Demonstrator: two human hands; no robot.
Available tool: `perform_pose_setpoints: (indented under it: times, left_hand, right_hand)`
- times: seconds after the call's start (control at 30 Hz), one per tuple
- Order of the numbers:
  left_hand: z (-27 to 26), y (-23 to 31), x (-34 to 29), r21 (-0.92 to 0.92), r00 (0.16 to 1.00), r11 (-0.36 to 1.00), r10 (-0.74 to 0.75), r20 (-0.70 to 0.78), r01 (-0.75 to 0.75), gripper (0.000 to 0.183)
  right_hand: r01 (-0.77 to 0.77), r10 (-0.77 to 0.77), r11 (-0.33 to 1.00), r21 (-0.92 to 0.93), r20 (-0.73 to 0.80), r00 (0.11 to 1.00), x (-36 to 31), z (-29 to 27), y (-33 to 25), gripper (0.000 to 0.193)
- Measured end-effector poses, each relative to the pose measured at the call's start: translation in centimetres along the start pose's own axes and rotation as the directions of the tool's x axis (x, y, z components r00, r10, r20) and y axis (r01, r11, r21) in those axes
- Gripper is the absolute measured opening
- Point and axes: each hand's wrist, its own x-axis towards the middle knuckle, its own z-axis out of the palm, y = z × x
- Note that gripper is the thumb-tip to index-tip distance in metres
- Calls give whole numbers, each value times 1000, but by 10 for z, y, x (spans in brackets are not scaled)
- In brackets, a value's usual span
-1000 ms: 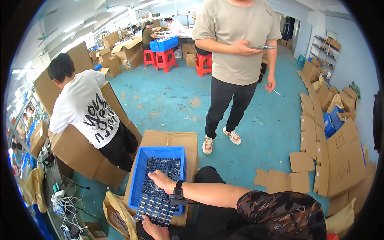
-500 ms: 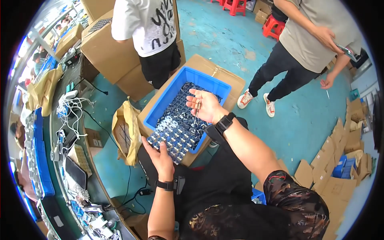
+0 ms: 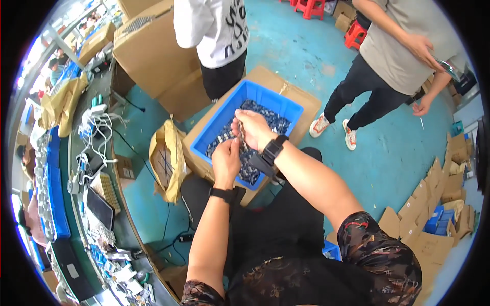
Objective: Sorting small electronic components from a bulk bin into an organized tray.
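Observation:
Both my hands meet over the near left part of a blue plastic bin [image 3: 270,98], which holds a heap of small dark blue circuit boards [image 3: 278,122]. The fingers of my right hand [image 3: 254,130] are closed around a thin, brownish metallic strip [image 3: 242,136], mostly covered by them. Just below it, my left hand [image 3: 226,162] is closed too, its fingertips close to the strip. What my left fingers grip is hidden behind them.
The bin rests on a cardboard box [image 3: 310,104]. Left of it stands an open brown paper bag [image 3: 167,163]. A cluttered curved bench [image 3: 125,219] runs along the left. Two people stand beyond the bin, one in dark trousers [image 3: 365,84]. Flattened cartons [image 3: 413,219] lie at right.
My left hand has moved up and right to my right hand. The panel of small boards it held no longer shows. My right hand has closed from a half-open palm. The view has shifted slightly.

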Motion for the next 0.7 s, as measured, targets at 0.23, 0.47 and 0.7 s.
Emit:
perform_pose_setpoints:
  times: [0.23,0.47,0.7]
  left_hand:
    - [6,-5,-22,-89,998,994,59,-15,-60,29]
    - [-4,-8,-25,-115,1000,993,-11,4,11,23]
    - [-3,-7,-21,-180,999,983,30,36,-23,26]
  right_hand:
    - [90,-89,994,-53,19,996,-22,-2,4,9]
    - [71,-44,959,-274,104,994,-42,-1,-4,19]
    - [74,-4,872,-484,145,989,-45,-7,-7,25]
